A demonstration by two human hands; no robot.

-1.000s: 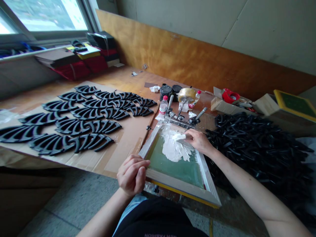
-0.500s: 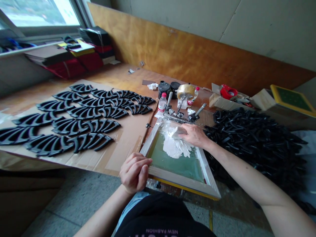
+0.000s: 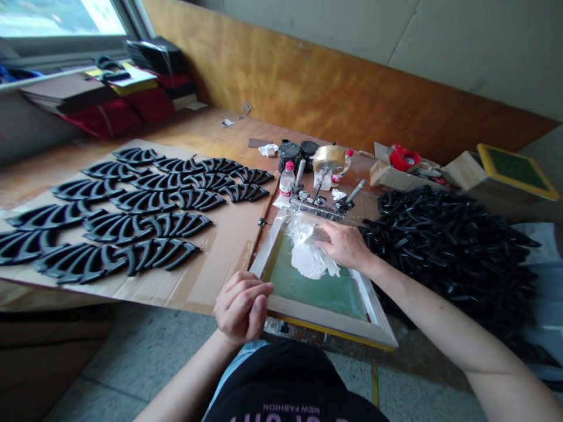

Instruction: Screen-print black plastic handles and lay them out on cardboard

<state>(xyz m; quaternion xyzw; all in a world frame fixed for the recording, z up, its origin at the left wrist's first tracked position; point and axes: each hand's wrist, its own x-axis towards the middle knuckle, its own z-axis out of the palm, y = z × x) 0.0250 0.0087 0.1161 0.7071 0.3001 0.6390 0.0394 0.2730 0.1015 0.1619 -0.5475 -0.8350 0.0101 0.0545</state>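
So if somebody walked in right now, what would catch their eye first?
Probably the white paste smeared on the green screen frame, right hand on it, left hand gripping its near corner. Then the black curved pieces in rows on cardboard at left, and the black heap at right.

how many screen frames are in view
2: near frame, straight ahead, left hand gripping its corner; far frame, yellow-rimmed, at far right. Others may be hidden.
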